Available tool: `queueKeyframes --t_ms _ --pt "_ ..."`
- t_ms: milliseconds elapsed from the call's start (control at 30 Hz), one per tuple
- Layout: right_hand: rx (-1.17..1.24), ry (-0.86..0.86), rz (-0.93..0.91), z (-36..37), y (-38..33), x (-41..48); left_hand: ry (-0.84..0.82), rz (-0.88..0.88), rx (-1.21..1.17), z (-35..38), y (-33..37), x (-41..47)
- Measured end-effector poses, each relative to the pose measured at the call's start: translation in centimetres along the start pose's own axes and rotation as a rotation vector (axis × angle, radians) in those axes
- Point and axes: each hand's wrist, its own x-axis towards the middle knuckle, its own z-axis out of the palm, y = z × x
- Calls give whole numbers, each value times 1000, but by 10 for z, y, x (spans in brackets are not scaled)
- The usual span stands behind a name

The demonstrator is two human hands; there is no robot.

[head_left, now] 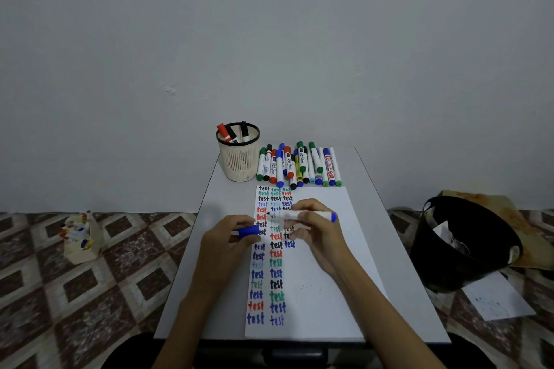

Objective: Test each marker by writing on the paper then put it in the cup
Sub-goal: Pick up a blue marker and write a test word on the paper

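A white sheet of paper (323,266) lies on the small grey table, covered with columns of the word "test" in several colours. My right hand (314,231) grips an uncapped blue marker (302,215), held level above the paper with its tip pointing left. My left hand (227,240) pinches the marker's blue cap (249,231) just left of that tip. A beige mesh cup (239,159) stands at the table's far edge with three markers in it. A row of several capped markers (299,166) lies to the right of the cup.
The table (192,263) is narrow, with its near edge at my lap. A black bin (467,246) with crumpled paper stands on the floor to the right, loose sheets beside it. A small beige box of markers (79,238) sits on the patterned floor to the left.
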Motion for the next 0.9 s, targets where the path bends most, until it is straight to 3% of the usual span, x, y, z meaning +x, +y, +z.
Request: queueKeyframes --t_ms 533,700,900 --pt "-160 -121 22 -1 6 -2 -18 59 -126 -5 2 -3" --pt "-377 -106 -50 0 11 -3 70 -48 -245 -8 3 -3" --pt "-626 -126 -161 0 22 -5 42 -93 -302 -10 3 -1"
